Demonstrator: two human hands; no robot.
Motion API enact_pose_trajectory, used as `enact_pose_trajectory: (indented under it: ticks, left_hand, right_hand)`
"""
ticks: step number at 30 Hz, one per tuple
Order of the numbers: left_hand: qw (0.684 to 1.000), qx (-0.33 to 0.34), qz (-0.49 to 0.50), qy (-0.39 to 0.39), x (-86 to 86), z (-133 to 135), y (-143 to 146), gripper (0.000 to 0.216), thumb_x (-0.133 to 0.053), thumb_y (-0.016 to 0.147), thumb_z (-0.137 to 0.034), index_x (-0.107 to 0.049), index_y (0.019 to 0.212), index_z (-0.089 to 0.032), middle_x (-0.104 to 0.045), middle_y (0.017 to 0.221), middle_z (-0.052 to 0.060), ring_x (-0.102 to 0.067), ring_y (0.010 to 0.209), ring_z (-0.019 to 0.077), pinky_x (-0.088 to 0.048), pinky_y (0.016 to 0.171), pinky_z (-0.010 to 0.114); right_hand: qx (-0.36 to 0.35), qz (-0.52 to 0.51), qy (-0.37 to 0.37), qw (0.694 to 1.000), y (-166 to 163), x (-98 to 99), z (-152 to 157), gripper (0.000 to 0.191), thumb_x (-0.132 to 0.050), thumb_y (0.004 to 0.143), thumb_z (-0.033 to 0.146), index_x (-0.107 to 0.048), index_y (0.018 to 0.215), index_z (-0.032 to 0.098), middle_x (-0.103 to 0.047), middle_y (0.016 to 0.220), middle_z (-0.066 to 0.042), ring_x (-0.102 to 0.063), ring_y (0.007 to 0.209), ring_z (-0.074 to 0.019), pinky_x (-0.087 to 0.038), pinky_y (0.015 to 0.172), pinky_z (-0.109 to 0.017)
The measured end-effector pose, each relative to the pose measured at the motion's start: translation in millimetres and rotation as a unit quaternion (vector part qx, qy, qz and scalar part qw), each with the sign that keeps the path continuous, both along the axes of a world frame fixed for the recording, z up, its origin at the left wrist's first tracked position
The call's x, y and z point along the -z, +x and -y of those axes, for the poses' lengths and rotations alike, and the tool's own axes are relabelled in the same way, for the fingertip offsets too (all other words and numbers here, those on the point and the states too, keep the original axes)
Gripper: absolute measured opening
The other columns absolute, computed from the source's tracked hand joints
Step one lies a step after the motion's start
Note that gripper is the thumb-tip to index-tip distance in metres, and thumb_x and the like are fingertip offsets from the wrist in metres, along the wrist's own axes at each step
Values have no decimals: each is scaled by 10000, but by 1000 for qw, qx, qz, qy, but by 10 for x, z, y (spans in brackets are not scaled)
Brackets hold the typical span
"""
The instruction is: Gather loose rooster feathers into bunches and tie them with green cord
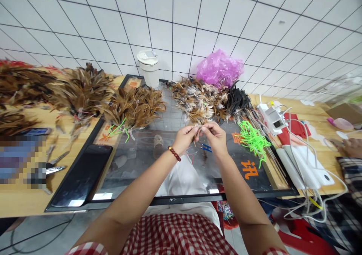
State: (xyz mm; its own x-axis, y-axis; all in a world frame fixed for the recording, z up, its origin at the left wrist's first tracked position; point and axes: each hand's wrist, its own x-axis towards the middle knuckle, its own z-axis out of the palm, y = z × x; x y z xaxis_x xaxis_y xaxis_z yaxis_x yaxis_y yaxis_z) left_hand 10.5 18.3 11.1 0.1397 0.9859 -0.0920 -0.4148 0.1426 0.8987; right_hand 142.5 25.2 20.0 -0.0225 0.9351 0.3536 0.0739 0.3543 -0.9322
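My left hand (pixel 183 139), with a beaded bracelet on the wrist, is closed in a pinch over the glass-topped board (pixel 169 176). Close beside it, my right hand (pixel 217 137) pinches too, the fingertips of both nearly meeting. Between them is a small brown feather (pixel 195 142), mostly hidden by the fingers. Just beyond the hands lies a heap of mixed white and brown feathers (pixel 198 100), with black feathers (pixel 239 101) at its right. A brown feather pile (pixel 135 106) sits to the left. Bright green strings (pixel 254 139) lie to the right, and a small blue tool (pixel 206 147) is below my fingers.
A white cup (pixel 149 68) and a purple plastic bag (pixel 220 68) stand by the tiled wall. At left are a black phone (pixel 83 176) and more feather bunches (pixel 83 87). White chargers (pixel 273 117) and tangled cables lie right, near another person's hand (pixel 352 147).
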Motion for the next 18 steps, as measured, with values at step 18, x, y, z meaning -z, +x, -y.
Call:
enact_pose_trajectory:
  ticks: [18]
  left_hand:
    - [997, 48, -25, 48, 34, 18, -18, 377, -663, 733, -471, -528, 577, -155, -463, 520, -24, -419, 508, 76, -351, 520, 224]
  right_hand:
    - [-128, -89, -154, 976, -47, -60, 18, 326, -695, 718, 477, -700, 908, 213, -638, 630, 6, -584, 567, -152, -520, 587, -332]
